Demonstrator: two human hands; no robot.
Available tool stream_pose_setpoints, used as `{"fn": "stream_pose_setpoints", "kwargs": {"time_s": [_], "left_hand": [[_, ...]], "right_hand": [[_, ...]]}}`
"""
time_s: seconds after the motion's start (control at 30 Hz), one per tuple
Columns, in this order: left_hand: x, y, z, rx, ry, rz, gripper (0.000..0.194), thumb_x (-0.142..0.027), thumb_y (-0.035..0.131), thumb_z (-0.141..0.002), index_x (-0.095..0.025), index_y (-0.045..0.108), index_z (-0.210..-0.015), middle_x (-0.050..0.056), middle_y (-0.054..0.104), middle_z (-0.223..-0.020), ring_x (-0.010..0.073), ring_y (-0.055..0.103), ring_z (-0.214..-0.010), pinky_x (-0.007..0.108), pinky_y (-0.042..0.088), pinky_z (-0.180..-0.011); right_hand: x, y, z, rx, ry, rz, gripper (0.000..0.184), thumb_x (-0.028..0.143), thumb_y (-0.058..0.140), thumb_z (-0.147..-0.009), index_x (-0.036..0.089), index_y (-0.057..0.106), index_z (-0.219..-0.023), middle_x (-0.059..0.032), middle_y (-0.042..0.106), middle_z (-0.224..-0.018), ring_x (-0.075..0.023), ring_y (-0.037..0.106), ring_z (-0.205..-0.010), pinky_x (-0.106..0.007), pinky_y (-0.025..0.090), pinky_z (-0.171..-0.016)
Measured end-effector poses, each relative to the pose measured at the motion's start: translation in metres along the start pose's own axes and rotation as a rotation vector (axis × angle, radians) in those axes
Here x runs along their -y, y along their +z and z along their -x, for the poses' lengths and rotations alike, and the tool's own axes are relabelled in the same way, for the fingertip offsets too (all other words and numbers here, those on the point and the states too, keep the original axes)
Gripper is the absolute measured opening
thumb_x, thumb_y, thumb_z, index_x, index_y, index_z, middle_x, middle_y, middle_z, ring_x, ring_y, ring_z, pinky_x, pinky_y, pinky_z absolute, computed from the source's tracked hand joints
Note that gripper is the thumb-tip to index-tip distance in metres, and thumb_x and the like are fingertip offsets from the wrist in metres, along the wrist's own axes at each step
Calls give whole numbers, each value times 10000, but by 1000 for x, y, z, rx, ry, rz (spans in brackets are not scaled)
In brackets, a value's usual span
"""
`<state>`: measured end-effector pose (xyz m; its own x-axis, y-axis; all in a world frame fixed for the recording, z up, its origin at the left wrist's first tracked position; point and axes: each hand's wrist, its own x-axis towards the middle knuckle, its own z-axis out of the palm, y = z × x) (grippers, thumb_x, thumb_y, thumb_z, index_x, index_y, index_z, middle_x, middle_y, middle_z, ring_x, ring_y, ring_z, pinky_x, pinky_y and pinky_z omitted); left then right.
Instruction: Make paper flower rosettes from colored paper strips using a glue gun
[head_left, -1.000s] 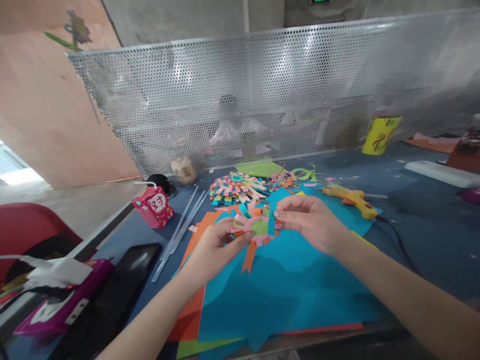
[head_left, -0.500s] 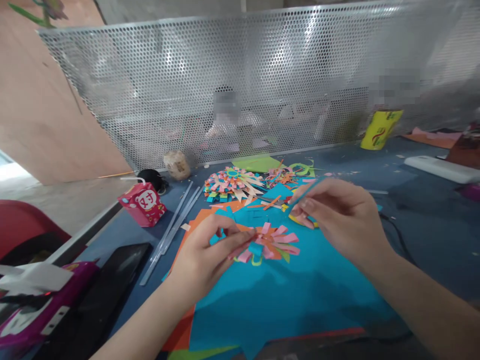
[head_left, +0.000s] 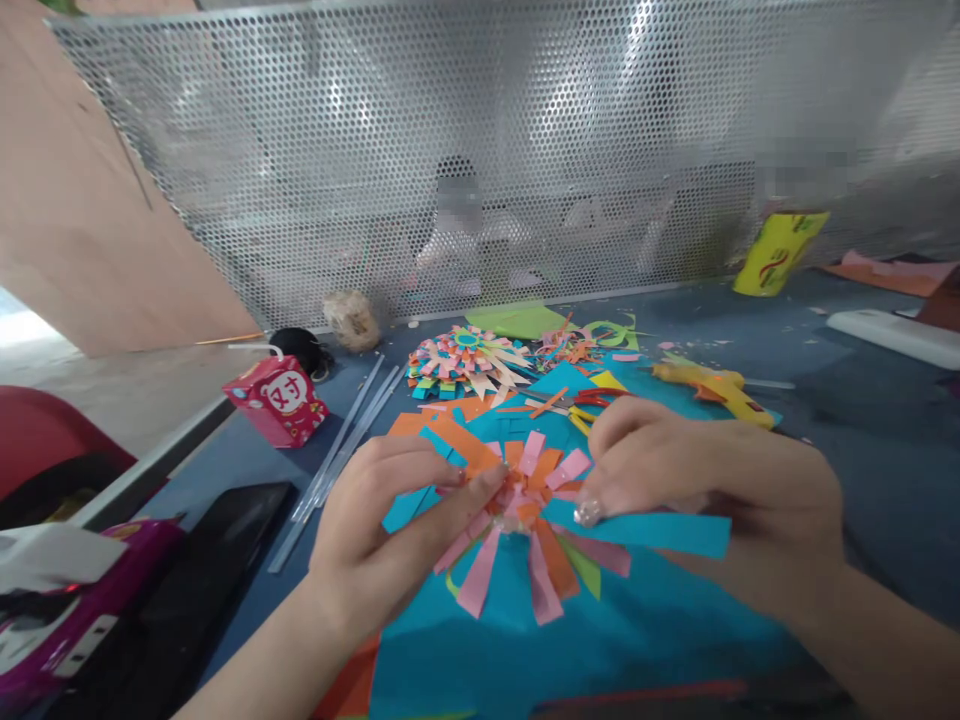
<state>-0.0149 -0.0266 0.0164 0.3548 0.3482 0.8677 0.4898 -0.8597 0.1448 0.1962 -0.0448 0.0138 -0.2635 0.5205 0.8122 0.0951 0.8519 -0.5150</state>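
A paper flower [head_left: 517, 495] with pink, orange, blue and green strips around its middle is held over blue paper sheets [head_left: 480, 660]. My left hand [head_left: 397, 520] pinches it from the left, thumb near the centre. My right hand [head_left: 697, 480] is closed on a blue paper strip [head_left: 667, 533] at the flower's right side; the strip's inner end lies against the flower, its outer end sticks out to the right. Behind the hands, scissors with red and yellow handles [head_left: 585, 400] lie on the paper, and a yellow glue gun [head_left: 705, 385] rests further right.
A finished-looking layered paper flower [head_left: 465, 360] and paper scraps [head_left: 566, 345] lie behind. Clear glue sticks [head_left: 334, 465], a red drink carton [head_left: 277, 400], a black phone [head_left: 180, 600] and a purple power strip [head_left: 82, 620] are on the left. A perforated metal screen [head_left: 420, 150] borders the table's back.
My right hand has brought the blue strip down to the flower. The flower is turned with its strip side facing me. The glue gun and scissors show more plainly.
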Motion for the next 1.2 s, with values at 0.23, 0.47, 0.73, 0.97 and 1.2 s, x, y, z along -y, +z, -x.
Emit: {"fn": "stream_pose_setpoints", "kwargs": {"time_s": [0.23, 0.47, 0.73, 0.97, 1.2], "left_hand": [[5, 2, 10, 46, 87, -21, 191, -152, 576, -783, -238, 624, -947, 18, 536, -807, 137, 557, -739, 262, 481, -617], [12, 6, 19, 192, 26, 15, 204, -158, 479, -836, -173, 612, -991, 67, 507, -901, 149, 541, -791, 269, 463, -660], [13, 6, 20, 187, 20, -8, 254, -169, 475, -841, -223, 604, -1053, 69, 535, -894, 158, 550, -774, 283, 471, -654], [15, 6, 22, 175, 66, -40, 318, -75, 510, -798, -212, 583, -1075, 54, 514, -908, 155, 549, -798, 284, 470, -703], [13, 8, 18, 192, 37, -31, 221, -91, 523, -797, -191, 587, -983, 60, 517, -919, 155, 536, -813, 278, 463, -670]], "right_hand": [[2, 2, -3, -26, 62, 30, 160, 153, 614, -755, 275, 669, -844, 5, 666, -690, -141, 567, -634, -319, 473, -647], [-1, 7, -7, -54, 176, -21, 114, 115, 603, -750, 213, 659, -768, 10, 618, -611, -116, 535, -626, -272, 433, -599], [2, 6, -9, -64, 203, 0, 90, 146, 620, -734, 227, 622, -694, 19, 633, -651, -132, 576, -701, -284, 466, -680], [2, 5, -7, -54, 293, 4, 81, 214, 617, -754, 248, 617, -681, 36, 628, -645, -123, 575, -674, -269, 459, -658], [2, 6, -7, -35, 356, -61, 71, 203, 614, -753, 257, 624, -708, 31, 616, -665, -115, 569, -655, -253, 469, -632]]}}
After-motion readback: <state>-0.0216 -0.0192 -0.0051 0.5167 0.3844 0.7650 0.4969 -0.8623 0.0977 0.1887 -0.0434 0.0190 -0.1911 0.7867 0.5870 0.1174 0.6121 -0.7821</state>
